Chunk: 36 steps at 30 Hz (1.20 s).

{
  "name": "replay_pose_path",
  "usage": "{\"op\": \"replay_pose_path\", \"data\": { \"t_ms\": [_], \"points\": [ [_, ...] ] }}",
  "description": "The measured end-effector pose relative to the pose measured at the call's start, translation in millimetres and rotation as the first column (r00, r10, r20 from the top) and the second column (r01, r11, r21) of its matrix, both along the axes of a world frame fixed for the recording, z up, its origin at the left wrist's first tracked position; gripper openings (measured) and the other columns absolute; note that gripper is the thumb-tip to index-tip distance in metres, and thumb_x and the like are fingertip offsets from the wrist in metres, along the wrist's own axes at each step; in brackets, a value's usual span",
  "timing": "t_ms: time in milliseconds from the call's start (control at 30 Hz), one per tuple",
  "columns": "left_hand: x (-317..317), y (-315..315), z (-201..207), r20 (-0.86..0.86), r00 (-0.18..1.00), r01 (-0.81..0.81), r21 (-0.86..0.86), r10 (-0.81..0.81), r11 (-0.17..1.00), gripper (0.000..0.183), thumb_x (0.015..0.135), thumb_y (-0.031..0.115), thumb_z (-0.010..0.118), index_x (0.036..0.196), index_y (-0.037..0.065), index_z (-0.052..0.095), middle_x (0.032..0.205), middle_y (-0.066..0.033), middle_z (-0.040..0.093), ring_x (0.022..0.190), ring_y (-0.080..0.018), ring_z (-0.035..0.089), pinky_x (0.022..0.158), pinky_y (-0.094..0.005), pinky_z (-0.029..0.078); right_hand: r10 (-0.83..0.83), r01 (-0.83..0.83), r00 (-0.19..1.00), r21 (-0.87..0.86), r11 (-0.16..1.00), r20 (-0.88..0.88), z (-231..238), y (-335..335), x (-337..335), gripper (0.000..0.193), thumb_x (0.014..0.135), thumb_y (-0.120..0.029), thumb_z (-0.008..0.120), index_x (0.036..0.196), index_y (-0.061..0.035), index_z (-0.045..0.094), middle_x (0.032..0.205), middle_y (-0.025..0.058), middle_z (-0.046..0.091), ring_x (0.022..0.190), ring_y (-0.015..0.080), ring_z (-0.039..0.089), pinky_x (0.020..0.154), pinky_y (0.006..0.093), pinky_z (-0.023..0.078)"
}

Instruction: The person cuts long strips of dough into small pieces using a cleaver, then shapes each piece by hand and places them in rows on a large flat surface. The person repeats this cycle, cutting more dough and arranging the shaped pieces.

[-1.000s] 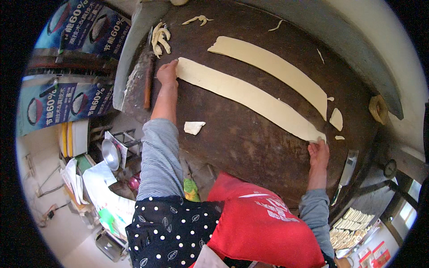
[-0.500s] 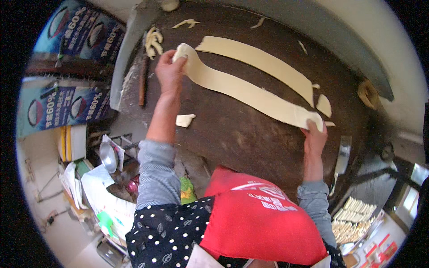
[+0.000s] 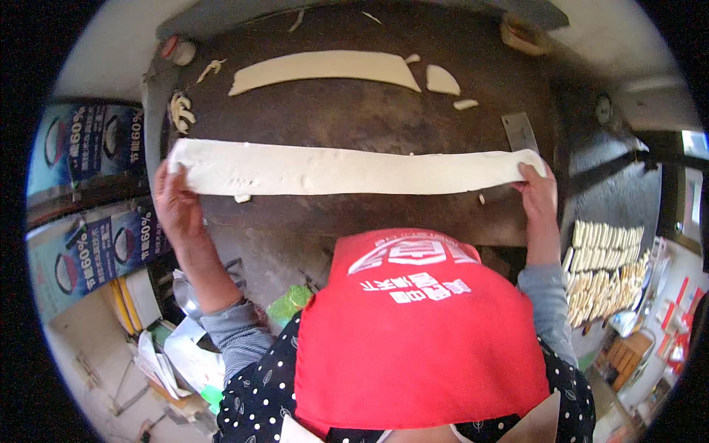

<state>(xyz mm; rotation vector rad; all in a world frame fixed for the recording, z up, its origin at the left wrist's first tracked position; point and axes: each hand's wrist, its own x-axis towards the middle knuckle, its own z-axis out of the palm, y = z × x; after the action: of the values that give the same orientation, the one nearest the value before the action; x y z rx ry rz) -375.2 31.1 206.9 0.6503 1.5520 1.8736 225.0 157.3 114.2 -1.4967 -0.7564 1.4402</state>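
A long flat strip of pale dough [image 3: 332,171] stretches sideways in front of me. My left hand [image 3: 179,203] grips its left end, thumb on top and fingers under the edge. At the other end my right hand [image 3: 539,193] pinches the dough the same way. Whether the strip's middle touches the table I cannot tell. Beyond it a second dough strip [image 3: 325,70] lies flat on the dark table [image 3: 354,221]. Beside that strip's right end are a rounded dough piece [image 3: 442,80] and smaller scraps.
A wide metal blade [image 3: 519,131] lies behind my right hand. Dough trimmings [image 3: 182,112] sit at the left edge, near a red-lidded jar [image 3: 177,50]. A brown ring-like object [image 3: 524,37] is at the far right. Rows of cut dough pieces [image 3: 607,258] stand at right.
Both hands still hold the strip's ends. They have brought it nearer to me, and it now runs straight across instead of slanting and curving. The view has turned, and the blade shows behind my right hand.
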Motion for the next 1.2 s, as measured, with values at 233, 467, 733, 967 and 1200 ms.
{"op": "replay_pose_path", "data": {
  "t_ms": [233, 467, 733, 967, 1200],
  "points": [
    [8, -48, -167, -0.130, 0.944, -0.324, -0.542, 0.303, 0.776, 0.026, 0.084, 0.010, 0.063, 0.109, 0.005, 0.060, 0.092, -0.0015, 0.062, 0.076, -0.0106, 0.058, 0.061, -0.0224, 0.042, 0.036, -0.224, 0.292, 0.031, 0.974, 0.956, -88, -38, 83, 0.046, 0.074, -0.011, 0.066, 0.118, -0.0007, 0.056, 0.109, 0.0174, 0.063, 0.097, 0.0306, 0.062, 0.084, 0.0377, 0.049],
    [70, -55, -192, -0.379, 0.923, -0.257, -0.494, 0.060, 0.831, 0.022, 0.083, 0.008, 0.063, 0.102, -0.002, 0.064, 0.091, -0.0063, 0.066, 0.081, -0.0140, 0.060, 0.072, -0.0258, 0.048, 0.243, -0.301, 0.083, -0.208, 0.931, 0.966, -105, -38, 86, 0.062, 0.073, -0.013, 0.066, 0.129, -0.0014, 0.043, 0.111, 0.0234, 0.059, 0.103, 0.0387, 0.058, 0.086, 0.0458, 0.048],
    [191, -51, -195, -0.788, 0.549, -0.153, -0.423, -0.279, 0.893, 0.037, 0.078, 0.008, 0.065, 0.112, -0.003, 0.056, 0.109, -0.0194, 0.059, 0.105, -0.0351, 0.054, 0.093, -0.0421, 0.041, 0.191, -0.330, 0.164, -0.129, 0.935, 0.968, -112, -6, 94, 0.060, 0.071, -0.008, 0.062, 0.127, -0.0065, 0.041, 0.103, 0.0246, 0.063, 0.095, 0.0452, 0.060, 0.078, 0.0513, 0.049],
    [225, -34, -231, -0.862, 0.469, -0.349, -0.381, -0.193, 0.856, 0.052, 0.084, 0.021, 0.061, 0.126, -0.003, 0.043, 0.131, -0.0268, 0.042, 0.124, -0.0429, 0.038, 0.103, -0.0518, 0.028, 0.155, -0.170, 0.425, -0.090, 0.981, 0.892, -60, -15, 88, 0.037, 0.078, -0.023, 0.067, 0.110, -0.0067, 0.059, 0.097, 0.0174, 0.067, 0.089, 0.0321, 0.065, 0.079, 0.0384, 0.050],
    [231, -27, -252, -0.882, 0.463, -0.489, -0.341, -0.093, 0.803, 0.052, 0.084, 0.026, 0.057, 0.126, -0.001, 0.045, 0.134, -0.0236, 0.040, 0.127, -0.0414, 0.035, 0.103, -0.0537, 0.027, 0.287, -0.381, 0.565, -0.064, 0.922, 0.773, -8, -35, 29, 0.031, 0.081, -0.022, 0.065, 0.102, 0.0009, 0.064, 0.085, 0.0144, 0.069, 0.075, 0.0214, 0.065, 0.071, 0.0349, 0.050]
  ]
}}
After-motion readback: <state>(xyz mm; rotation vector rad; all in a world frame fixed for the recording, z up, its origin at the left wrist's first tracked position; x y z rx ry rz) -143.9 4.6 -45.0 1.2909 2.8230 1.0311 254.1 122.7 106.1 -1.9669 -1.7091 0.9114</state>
